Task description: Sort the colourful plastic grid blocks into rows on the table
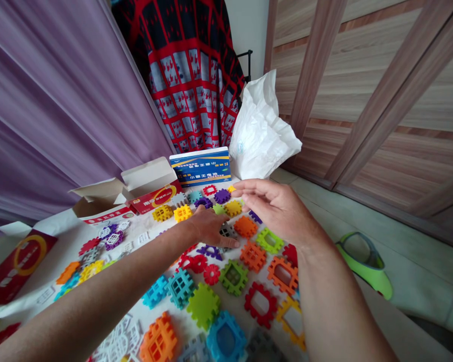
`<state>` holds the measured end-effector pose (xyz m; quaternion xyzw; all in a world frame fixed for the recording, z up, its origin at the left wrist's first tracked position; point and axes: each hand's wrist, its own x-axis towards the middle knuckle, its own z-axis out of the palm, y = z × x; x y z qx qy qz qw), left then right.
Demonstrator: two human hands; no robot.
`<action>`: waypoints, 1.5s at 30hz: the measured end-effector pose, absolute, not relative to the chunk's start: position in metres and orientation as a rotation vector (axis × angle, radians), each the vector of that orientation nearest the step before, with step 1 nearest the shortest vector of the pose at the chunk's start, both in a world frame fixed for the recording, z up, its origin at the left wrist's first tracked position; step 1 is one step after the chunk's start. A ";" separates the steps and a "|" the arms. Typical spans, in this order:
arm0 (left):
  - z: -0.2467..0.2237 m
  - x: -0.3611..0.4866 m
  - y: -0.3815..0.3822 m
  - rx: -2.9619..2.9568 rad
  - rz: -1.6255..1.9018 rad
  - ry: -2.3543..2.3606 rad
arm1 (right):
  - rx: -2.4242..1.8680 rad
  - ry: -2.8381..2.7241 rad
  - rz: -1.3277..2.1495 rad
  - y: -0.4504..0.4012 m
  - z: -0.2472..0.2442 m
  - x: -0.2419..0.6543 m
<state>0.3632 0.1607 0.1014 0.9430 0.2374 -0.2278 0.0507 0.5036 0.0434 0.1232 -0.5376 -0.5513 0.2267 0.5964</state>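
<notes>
Colourful plastic building pieces lie spread over a white-covered table. My left hand is low over the middle of them, fingers apart, next to a grey piece that it partly covers. A yellow window piece and a dark purple piece lie close to that hand. At the right edge of the spread, my right hand is held with its fingers stretched leftward, near a small yellow piece and an orange piece. No piece shows in its fingers.
Behind the pieces stand a blue box, a white plastic bag and an open red box. Another red box is at the left. White pieces lie at the front. A green object is on the floor.
</notes>
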 end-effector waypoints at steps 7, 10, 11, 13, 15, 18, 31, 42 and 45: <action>0.104 0.362 0.157 2.840 -0.699 0.737 | -1.243 -1.280 0.524 0.043 0.124 0.503; 0.103 0.362 0.154 2.847 -0.706 0.739 | -1.235 -1.279 0.529 0.043 0.124 0.503; 0.103 0.362 0.154 2.849 -0.705 0.743 | -1.232 -1.277 0.531 0.043 0.124 0.503; 0.104 0.361 0.156 2.835 -0.683 0.751 | -1.236 -1.274 0.530 0.043 0.124 0.504; 0.108 0.359 0.164 2.796 -0.625 0.750 | -1.240 -1.278 0.525 0.043 0.124 0.505; 0.116 0.358 0.185 2.786 -0.499 0.818 | -1.230 -1.283 0.513 0.043 0.124 0.506; 0.091 0.385 0.228 3.033 -0.476 0.912 | -1.218 -1.286 0.554 0.044 0.125 0.504; 0.074 0.374 0.230 2.971 -0.432 0.785 | -1.219 -1.287 0.556 0.044 0.125 0.503; 0.073 0.374 0.233 2.952 -0.438 0.769 | -1.215 -1.294 0.554 0.044 0.124 0.503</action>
